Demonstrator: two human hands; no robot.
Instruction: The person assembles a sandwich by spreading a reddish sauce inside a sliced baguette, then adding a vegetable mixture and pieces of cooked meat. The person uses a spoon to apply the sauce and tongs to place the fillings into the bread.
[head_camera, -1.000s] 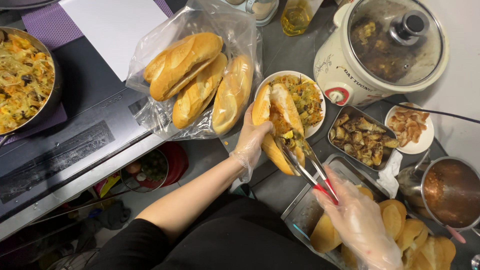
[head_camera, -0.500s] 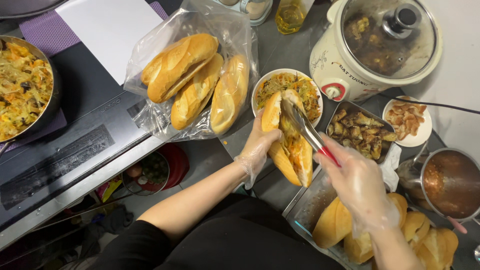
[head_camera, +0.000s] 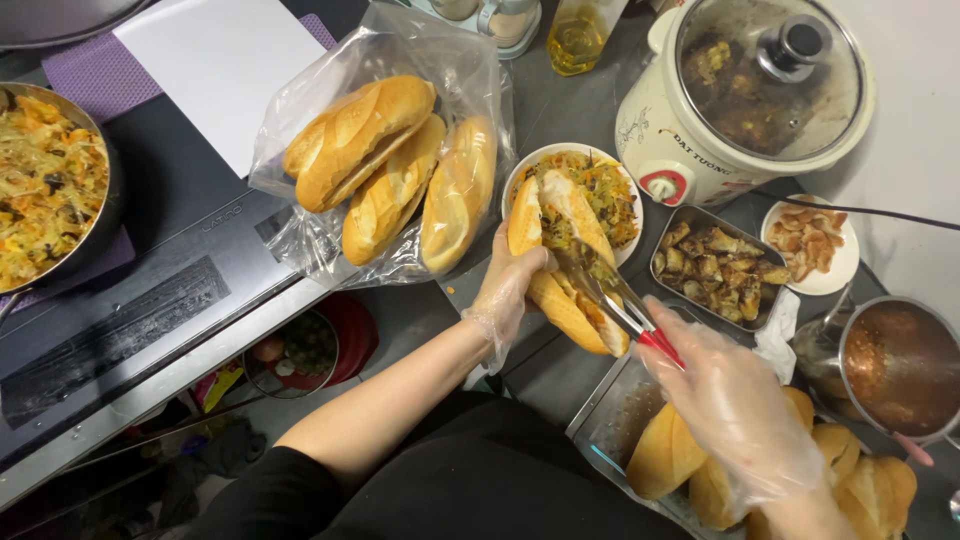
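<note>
Head view: a split baguette (head_camera: 560, 270) is gripped by the gloved left hand (head_camera: 505, 290) above the bench (head_camera: 560, 110); red-handled tongs (head_camera: 620, 305), clenched in the right hand (head_camera: 735, 400), are pressed into its filling.

pan (head_camera: 60, 190): cut by left edge | tray rolls (head_camera: 880, 490): partly behind right hand (head_camera: 735, 400) | pot (head_camera: 900, 365): clipped right

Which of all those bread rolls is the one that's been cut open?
The baguette held in the left hand: split lengthwise, filling inside, tongs at it. Those in the plastic bag and metal tray are whole.
</note>
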